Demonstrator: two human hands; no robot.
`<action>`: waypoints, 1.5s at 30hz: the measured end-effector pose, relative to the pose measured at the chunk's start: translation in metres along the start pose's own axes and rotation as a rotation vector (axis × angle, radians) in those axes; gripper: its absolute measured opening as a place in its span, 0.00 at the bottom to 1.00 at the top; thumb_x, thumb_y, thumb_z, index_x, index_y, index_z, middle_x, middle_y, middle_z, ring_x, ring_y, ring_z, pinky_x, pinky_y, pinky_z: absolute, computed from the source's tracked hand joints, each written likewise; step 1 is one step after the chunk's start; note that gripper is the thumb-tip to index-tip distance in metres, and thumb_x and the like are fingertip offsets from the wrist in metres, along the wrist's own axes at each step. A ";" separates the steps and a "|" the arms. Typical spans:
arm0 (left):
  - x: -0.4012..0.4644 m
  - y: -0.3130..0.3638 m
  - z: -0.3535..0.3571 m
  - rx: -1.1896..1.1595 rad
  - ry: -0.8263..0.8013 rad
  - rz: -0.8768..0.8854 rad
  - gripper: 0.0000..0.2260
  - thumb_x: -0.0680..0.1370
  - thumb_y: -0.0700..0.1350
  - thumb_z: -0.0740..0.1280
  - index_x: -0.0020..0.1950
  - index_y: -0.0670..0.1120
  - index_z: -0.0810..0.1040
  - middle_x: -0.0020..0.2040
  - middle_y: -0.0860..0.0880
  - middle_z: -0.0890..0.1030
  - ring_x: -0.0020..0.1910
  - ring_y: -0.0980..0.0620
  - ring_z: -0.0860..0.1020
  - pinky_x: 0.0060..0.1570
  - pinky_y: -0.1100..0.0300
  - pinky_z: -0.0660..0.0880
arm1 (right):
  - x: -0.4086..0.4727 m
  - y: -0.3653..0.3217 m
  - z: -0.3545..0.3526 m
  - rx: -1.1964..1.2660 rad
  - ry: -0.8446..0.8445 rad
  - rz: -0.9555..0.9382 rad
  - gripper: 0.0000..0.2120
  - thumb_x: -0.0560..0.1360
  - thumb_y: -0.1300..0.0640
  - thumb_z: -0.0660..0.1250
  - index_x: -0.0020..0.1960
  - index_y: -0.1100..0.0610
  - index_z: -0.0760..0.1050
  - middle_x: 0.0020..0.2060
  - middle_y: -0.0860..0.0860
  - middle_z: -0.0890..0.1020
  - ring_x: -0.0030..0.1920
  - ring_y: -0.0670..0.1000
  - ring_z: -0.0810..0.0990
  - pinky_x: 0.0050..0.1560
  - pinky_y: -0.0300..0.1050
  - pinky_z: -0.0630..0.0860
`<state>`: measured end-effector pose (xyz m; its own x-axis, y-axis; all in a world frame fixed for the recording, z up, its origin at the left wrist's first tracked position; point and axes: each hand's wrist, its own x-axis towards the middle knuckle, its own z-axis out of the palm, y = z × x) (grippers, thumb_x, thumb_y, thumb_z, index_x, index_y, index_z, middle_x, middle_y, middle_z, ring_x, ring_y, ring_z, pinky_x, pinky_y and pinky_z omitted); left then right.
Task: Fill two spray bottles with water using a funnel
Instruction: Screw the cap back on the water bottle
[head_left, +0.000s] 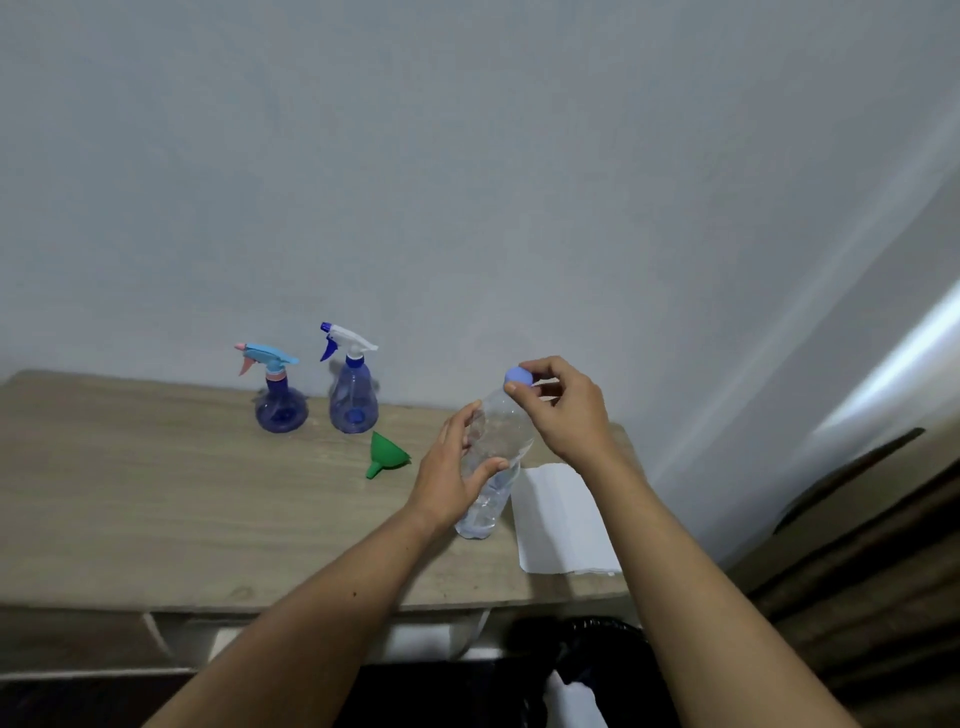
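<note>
Head view: your left hand (451, 470) curled around the bottle (493, 467); your right hand (563, 408) pinched its cap (518, 376).

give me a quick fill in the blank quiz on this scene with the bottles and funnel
1. The right hand pinches the water bottle's ____ cap.
2. The green funnel lies on its ____ on the table.
3. The left hand holds the ____ bottle.
4. Both spray bottles, the round spray bottle and the tall spray bottle, have their spray heads ____.

Missing words: blue; side; water; on
</note>
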<state>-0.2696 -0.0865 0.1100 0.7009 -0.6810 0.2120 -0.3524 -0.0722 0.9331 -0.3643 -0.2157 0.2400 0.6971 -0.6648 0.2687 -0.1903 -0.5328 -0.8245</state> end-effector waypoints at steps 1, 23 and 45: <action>0.002 -0.001 -0.001 0.004 0.002 -0.002 0.37 0.75 0.60 0.78 0.79 0.64 0.63 0.75 0.55 0.75 0.66 0.52 0.80 0.67 0.45 0.80 | -0.001 -0.002 0.001 -0.014 -0.016 -0.012 0.13 0.77 0.51 0.76 0.60 0.49 0.82 0.51 0.41 0.84 0.46 0.43 0.84 0.45 0.32 0.76; 0.009 -0.012 -0.011 -0.056 -0.132 -0.001 0.43 0.72 0.67 0.77 0.82 0.62 0.62 0.78 0.55 0.74 0.70 0.51 0.79 0.70 0.43 0.78 | -0.011 -0.017 0.003 -0.127 -0.024 0.007 0.14 0.79 0.50 0.74 0.64 0.47 0.83 0.60 0.38 0.84 0.48 0.40 0.84 0.50 0.32 0.76; 0.009 -0.013 -0.007 -0.004 -0.114 0.046 0.39 0.76 0.55 0.80 0.82 0.57 0.65 0.77 0.55 0.75 0.68 0.51 0.80 0.68 0.43 0.79 | -0.015 -0.005 0.010 -0.103 0.142 0.057 0.10 0.74 0.51 0.78 0.53 0.52 0.84 0.47 0.42 0.85 0.39 0.41 0.81 0.42 0.30 0.75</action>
<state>-0.2544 -0.0870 0.1020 0.6091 -0.7617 0.2209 -0.3800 -0.0358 0.9243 -0.3670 -0.1982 0.2356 0.5801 -0.7585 0.2968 -0.3012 -0.5384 -0.7870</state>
